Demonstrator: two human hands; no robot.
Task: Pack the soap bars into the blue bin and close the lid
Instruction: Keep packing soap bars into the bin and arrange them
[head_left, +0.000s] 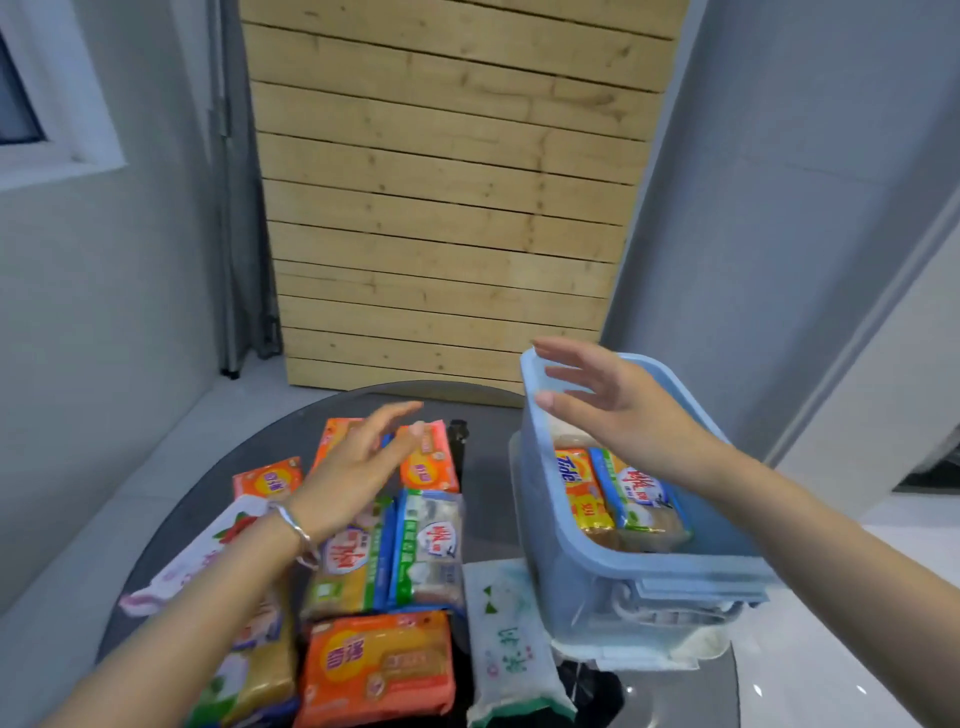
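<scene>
The blue bin (649, 569) stands at the right of the round table, with no lid on it. Two wrapped soap bars lie inside: a yellow one (582, 491) and a green-and-white one (641, 496). My right hand (618, 410) hovers above the bin, fingers spread, holding nothing. Several wrapped soap bars lie on the table to the left, among them an orange pack (379, 667), a blue-and-white pack (428, 551) and an orange pack at the back (430, 460). My left hand (353, 470), with a silver bracelet on the wrist, is open just above these packs.
The dark round table (488, 483) carries a white pack with green print (511, 644) next to the bin and a white-and-red pack (208, 551) at the left. A wooden slat panel (441, 208) stands behind the table. Grey walls flank it.
</scene>
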